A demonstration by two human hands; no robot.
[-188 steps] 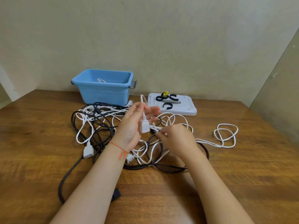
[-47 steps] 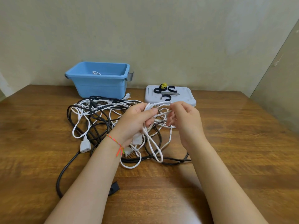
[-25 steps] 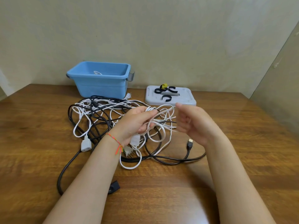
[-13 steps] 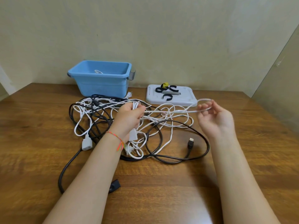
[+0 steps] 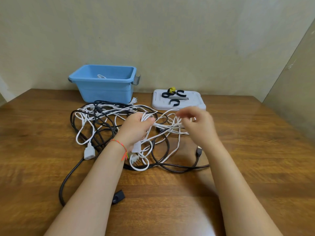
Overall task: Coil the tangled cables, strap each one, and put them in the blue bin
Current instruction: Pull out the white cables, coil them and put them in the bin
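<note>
Left fingers (image 5: pixel 148 120) clenched round a bunch of white cable (image 5: pixel 163 124); right hand (image 5: pixel 197 124) blurred, grip impossible to tell.

Left hand (image 5: pixel 136 130) closed over several white strands above the tangle, orange thread bracelet (image 5: pixel 121 148) at the wrist. Right fingers loosely curled just beside white loops, contact unclear through motion blur. Underneath, white and black cables (image 5: pixel 102 123) heaped together on the wooden table (image 5: pixel 255 167), with a white socket end (image 5: pixel 89 153) at the left and a black USB plug (image 5: pixel 199 151) below the right wrist. Behind the heap, blue bin (image 5: pixel 105 89) near the wall, a bit of white cable inside. Right of it, pale lid (image 5: pixel 179 102) carrying black straps (image 5: pixel 174 103) and a small yellow piece (image 5: pixel 172 89).
</note>
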